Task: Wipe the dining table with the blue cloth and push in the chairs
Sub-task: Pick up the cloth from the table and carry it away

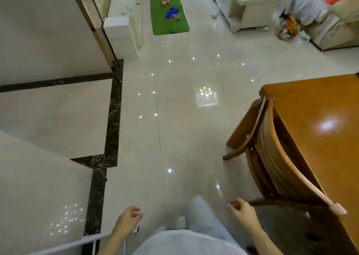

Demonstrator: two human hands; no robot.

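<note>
The wooden dining table (318,107) fills the right edge of the view, glossy and bare where it shows. A wooden chair (275,153) stands with its curved back tight against the table's left side. A blue cloth (172,13) lies far ahead on a green mat (167,24). My left hand (127,220) hangs low at the bottom, fingers loosely curled, holding nothing. My right hand (241,211) is just left of the chair's near corner, fingers loosely curled and empty, not touching the chair.
Shiny beige floor tiles stretch ahead, with a dark marble strip (113,108) on the left. A white cabinet (244,7) and a sofa (334,27) with clutter stand at the far right. A white block (120,35) sits by the left wall. My legs are below.
</note>
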